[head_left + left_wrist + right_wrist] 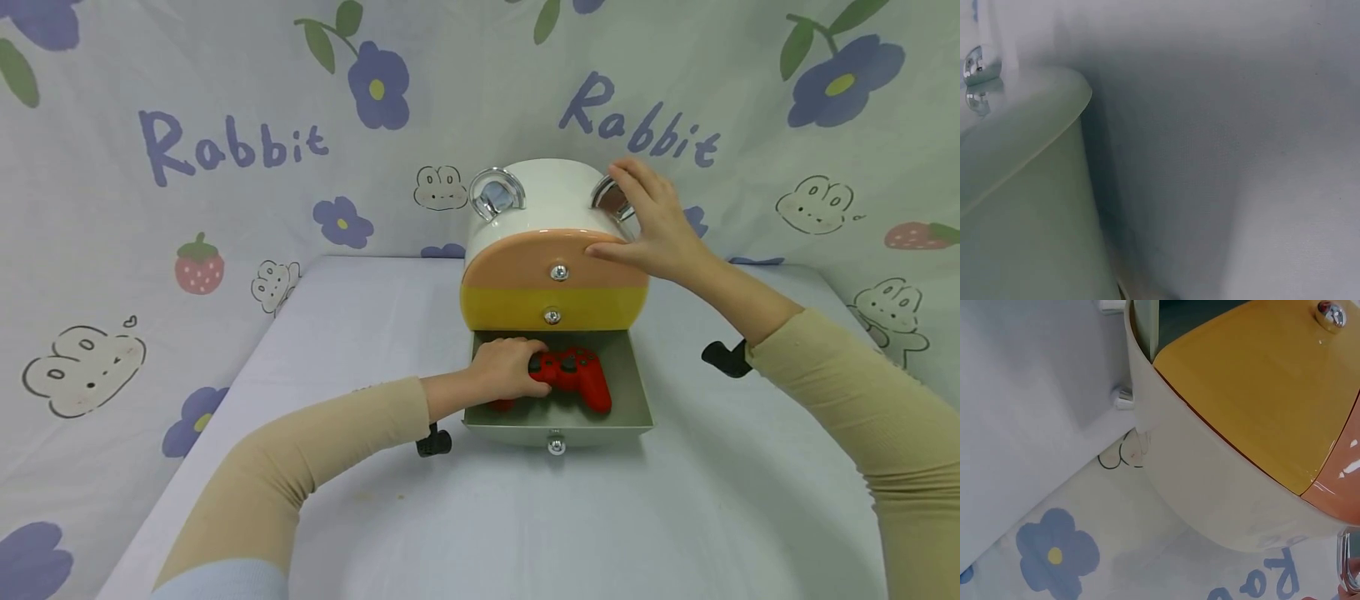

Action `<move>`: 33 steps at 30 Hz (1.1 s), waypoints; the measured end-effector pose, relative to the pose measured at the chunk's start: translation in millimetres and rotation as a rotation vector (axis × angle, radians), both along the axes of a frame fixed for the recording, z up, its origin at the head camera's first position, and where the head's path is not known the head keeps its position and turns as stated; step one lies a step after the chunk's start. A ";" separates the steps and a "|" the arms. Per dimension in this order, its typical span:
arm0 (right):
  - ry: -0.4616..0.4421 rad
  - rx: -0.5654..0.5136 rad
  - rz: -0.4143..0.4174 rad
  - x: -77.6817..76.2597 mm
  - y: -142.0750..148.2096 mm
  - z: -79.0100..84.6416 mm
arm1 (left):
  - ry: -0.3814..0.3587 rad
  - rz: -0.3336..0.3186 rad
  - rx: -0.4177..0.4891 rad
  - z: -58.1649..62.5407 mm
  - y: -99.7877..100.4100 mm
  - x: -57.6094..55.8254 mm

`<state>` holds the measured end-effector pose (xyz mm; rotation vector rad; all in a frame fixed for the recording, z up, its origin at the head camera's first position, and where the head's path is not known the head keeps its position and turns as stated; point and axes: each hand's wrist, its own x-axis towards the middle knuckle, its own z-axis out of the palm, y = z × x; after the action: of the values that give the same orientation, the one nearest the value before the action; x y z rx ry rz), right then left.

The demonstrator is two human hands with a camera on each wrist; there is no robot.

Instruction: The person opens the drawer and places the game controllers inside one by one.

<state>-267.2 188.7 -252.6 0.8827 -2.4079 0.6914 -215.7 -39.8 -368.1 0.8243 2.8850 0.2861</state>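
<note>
A small rounded drawer cabinet has a white body and two chrome-rimmed ears. Its top drawer front is orange and the middle one is yellow, both closed. The bottom green-grey drawer is pulled out. Inside it lies a red game controller, and my left hand grips its left part, covering much of that side. My right hand rests against the cabinet's upper right, fingers extended by the right ear, thumb on the orange front. Neither wrist view shows the controller.
The cabinet stands on a white-covered table, close to a patterned cloth backdrop. Round chrome knobs, such as the bottom one, stick out from the drawer fronts. Black wrist mounts project beside both forearms.
</note>
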 end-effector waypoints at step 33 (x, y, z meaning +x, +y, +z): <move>-0.028 0.013 -0.027 -0.5 0.6 0.0 | -0.150 -0.029 0.113 -2.7 -7.3 -6.4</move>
<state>-267.7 189.3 -252.5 0.8495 -2.4470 0.6833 -222.1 -47.1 -370.8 0.8231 2.7363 0.4901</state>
